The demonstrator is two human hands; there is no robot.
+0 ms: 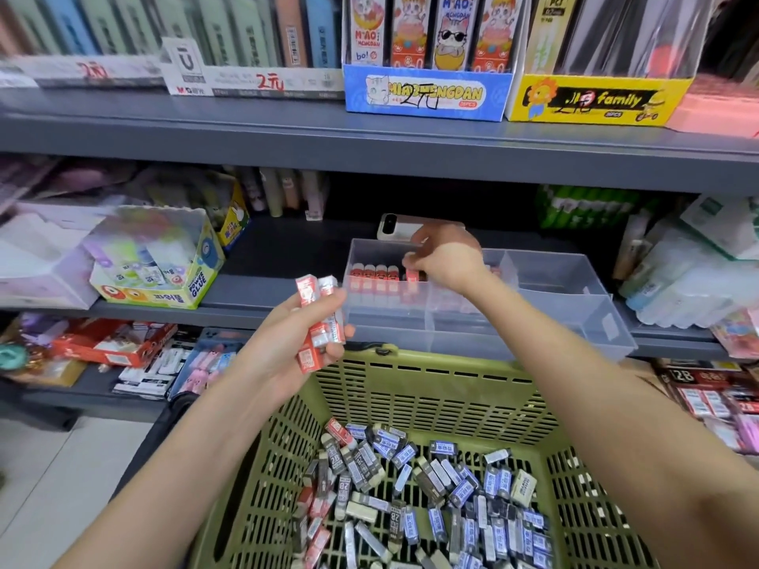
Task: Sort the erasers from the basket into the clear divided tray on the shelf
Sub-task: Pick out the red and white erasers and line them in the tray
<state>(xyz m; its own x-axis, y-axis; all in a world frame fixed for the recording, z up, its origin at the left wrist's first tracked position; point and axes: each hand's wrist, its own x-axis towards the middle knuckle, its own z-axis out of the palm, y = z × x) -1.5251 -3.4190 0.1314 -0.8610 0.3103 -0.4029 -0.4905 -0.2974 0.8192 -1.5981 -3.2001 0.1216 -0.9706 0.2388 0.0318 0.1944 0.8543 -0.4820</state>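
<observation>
Stationery shop: price-marked display boxes (427,94)

The grey middle shelf (283,256) is carrying the clear divided tray (575,305) near its front edge. A phone (396,225) is lying just behind the tray, and a Power Glue box (164,281) is sitting well to the left. The upper shelf (287,125) is holding a blue display box (427,94) beside a yellow display box (595,100).

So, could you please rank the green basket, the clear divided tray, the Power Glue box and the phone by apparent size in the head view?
1. green basket (nearest the camera)
2. clear divided tray
3. Power Glue box
4. phone (partly hidden)
</observation>
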